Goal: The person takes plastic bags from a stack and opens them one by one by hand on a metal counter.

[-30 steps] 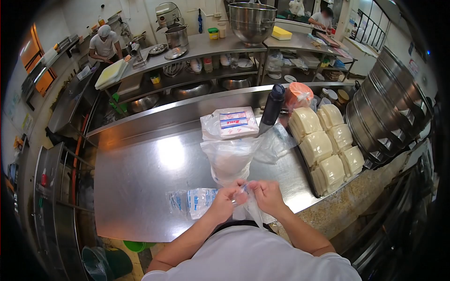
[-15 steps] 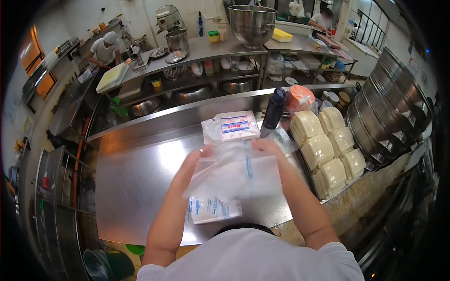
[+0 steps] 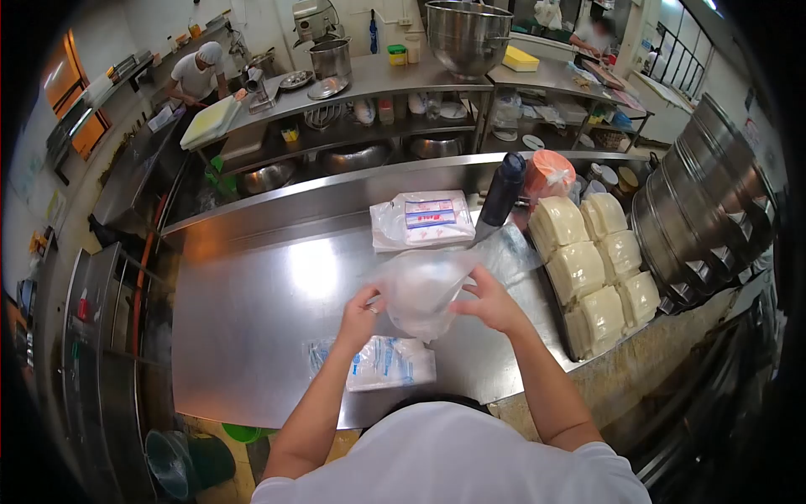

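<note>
A clear plastic bag with a whitish round content (image 3: 420, 298) stands on the steel table (image 3: 243, 336) between my hands. My left hand (image 3: 363, 312) is at its left side, fingers curved against the plastic. On the right side, my right hand (image 3: 489, 302) has its thumb and fingers apart, touching the bag. Behind it lies a white package with a blue and red label (image 3: 430, 214). Nearer to me is a flat plastic pack with blue print (image 3: 390, 364). Crumpled clear plastic (image 3: 508, 252) lies to the right of the bag.
A tray holds several wrapped pale stacks (image 3: 575, 273) on the right, beside tall stacked steel steamers (image 3: 701, 206). A dark bottle (image 3: 504, 191) and an orange bag (image 3: 552, 172) stand at the back edge. One person (image 3: 197, 76) works at the far left, another (image 3: 594, 38) at the far right.
The plastic sheet spread between my hands half a second ago is no longer held out flat. My hands have come down to the sides of the bag, with fingers apart. The view has shifted slightly.
</note>
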Demonstrator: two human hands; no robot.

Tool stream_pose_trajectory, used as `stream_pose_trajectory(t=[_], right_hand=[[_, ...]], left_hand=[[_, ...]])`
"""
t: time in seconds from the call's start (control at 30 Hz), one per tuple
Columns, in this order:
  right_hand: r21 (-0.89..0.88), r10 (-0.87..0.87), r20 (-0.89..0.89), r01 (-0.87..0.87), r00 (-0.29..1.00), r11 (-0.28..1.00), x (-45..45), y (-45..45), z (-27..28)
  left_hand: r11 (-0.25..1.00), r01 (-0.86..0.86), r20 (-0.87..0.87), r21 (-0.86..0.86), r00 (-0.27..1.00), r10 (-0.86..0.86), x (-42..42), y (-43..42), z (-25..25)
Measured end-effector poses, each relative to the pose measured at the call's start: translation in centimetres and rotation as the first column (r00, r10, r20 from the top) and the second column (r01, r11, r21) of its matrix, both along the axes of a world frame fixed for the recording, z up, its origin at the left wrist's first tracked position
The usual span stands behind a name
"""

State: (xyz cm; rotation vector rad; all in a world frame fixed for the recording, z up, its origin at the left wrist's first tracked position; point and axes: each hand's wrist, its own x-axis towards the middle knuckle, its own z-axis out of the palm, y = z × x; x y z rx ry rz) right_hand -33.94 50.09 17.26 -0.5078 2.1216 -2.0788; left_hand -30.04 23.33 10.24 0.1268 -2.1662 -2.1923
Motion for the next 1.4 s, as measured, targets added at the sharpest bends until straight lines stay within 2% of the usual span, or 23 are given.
stream_pose_trajectory(t=[0.07, 0.1, 0.17, 0.2, 0.27, 0.33, 0.37, 0.43, 0.5, 0.6, 0.67, 0.7, 0.8, 0.9, 0.93, 1.03, 1.07, 1.17, 1.2, 1.27, 1.33, 1.37, 1.4], right_hand=[[0.151, 0.16, 0.04, -0.164, 0.986, 0.975, 0.5, -1.8, -2.2], [0.223, 0.237, 0.071, -0.247, 0.969, 0.943, 0.8, -2.3, -3.8], [0.277, 0.223, 0.009, -0.217, 0.975, 0.936, 0.5, -2.5, -8.2], [0.303, 0.219, -0.029, -0.2, 0.975, 0.932, 0.2, -2.6, -9.3], [0.267, 0.201, 0.176, -0.243, 0.964, 0.933, 0.3, -1.2, -9.6], [0.267, 0.135, 0.177, -0.18, 0.975, 0.947, 1.5, -0.1, -9.6], [0.28, 0.081, 0.073, -0.098, 0.994, 0.955, 2.7, 0.2, -9.5], [0.444, 0.079, 0.077, -0.105, 0.994, 0.89, 4.6, 0.3, -11.0], [0.682, 0.109, 0.316, -0.306, 0.942, 0.665, 6.6, -0.2, -14.6], [0.821, 0.081, -0.143, 0.072, 0.986, 0.566, 10.3, -3.5, -16.8], [0.787, 0.016, 0.099, -0.088, 0.995, 0.61, 9.8, -3.8, -18.4], [0.756, -0.013, 0.219, -0.162, 0.976, 0.635, 9.6, -3.6, -18.9], [0.628, -0.193, 0.387, -0.104, 0.902, 0.771, 10.0, 0.0, -18.2], [0.453, -0.326, 0.365, 0.14, 0.872, 0.881, 10.9, 2.1, -19.1], [0.445, -0.402, 0.225, 0.274, 0.887, 0.853, 11.4, 1.4, -19.4], [0.492, -0.283, 0.271, 0.12, 0.92, 0.862, 10.5, 1.1, -17.8], [0.464, -0.273, 0.281, 0.119, 0.92, 0.878, 10.4, 1.1, -16.7], [0.363, -0.226, 0.302, 0.107, 0.926, 0.926, 10.5, 1.6, -10.1], [0.32, -0.19, 0.307, 0.086, 0.933, 0.943, 10.8, 1.8, -7.5], [0.23, -0.098, 0.32, 0.023, 0.942, 0.973, 11.8, 2.1, -3.2], [0.132, 0.023, 0.317, -0.068, 0.948, 0.989, 12.5, 2.1, 0.2], [0.113, 0.069, 0.299, -0.107, 0.952, 0.988, 12.7, 2.1, 1.4], [0.096, 0.116, 0.28, -0.148, 0.953, 0.984, 12.9, 2.1, 2.4]], left_hand=[[0.969, 0.04, -0.028, -0.244, 0.998, -0.049, 0.8, 1.2, -3.0], [0.959, 0.066, 0.0, -0.275, 0.998, -0.069, 1.0, 1.1, -5.0], [0.936, 0.119, 0.064, -0.333, 0.993, -0.103, 1.7, 0.8, -8.7], [0.924, 0.109, 0.054, -0.367, 0.994, -0.096, 1.7, 0.7, -8.1], [0.894, 0.104, 0.058, -0.436, 0.995, -0.087, 2.5, 0.4, -5.6], [0.943, 0.057, 0.01, -0.328, 0.998, -0.057, 3.3, 0.7, -3.6], [0.962, 0.032, -0.019, -0.272, 0.999, -0.039, 3.6, 0.8, -2.9], [0.924, -0.006, -0.035, -0.382, 0.999, -0.009, 5.1, 0.2, -2.7], [0.877, -0.025, -0.027, -0.48, 1.0, 0.013, 7.4, -0.4, -4.0], [0.76, -0.011, -0.014, -0.65, 1.0, 0.002, 10.5, -1.1, -8.1], [0.609, 0.013, -0.036, -0.793, 0.997, -0.067, 12.0, -1.5, -9.9], [0.574, 0.025, -0.02, -0.818, 0.997, -0.073, 12.7, -1.9, -10.9], [0.502, 0.075, 0.029, -0.862, 0.995, -0.099, 14.0, -2.4, -12.7], [0.491, 0.113, 0.06, -0.864, 0.991, -0.122, 14.4, -3.2, -12.7], [0.49, 0.116, 0.062, -0.864, 0.99, -0.125, 14.3, -3.2, -12.7], [0.461, 0.107, 0.054, -0.881, 0.991, -0.126, 13.9, -3.2, -12.8], [0.446, 0.102, 0.051, -0.889, 0.991, -0.124, 13.8, -3.3, -12.8], [0.431, 0.269, 0.246, -0.861, 0.963, -0.109, 12.5, -2.8, -11.4], [0.577, 0.185, 0.119, -0.796, 0.981, -0.151, 12.1, -1.9, -9.5], [0.823, 0.062, -0.129, -0.565, 0.978, -0.162, 12.6, 1.0, -2.3], [0.898, 0.189, -0.217, -0.397, 0.932, -0.291, 12.1, 4.2, 6.5], [0.915, 0.252, -0.275, -0.314, 0.898, -0.342, 11.5, 5.4, 8.8], [0.916, 0.341, -0.218, -0.211, 0.897, -0.384, 10.9, 6.2, 9.1]])
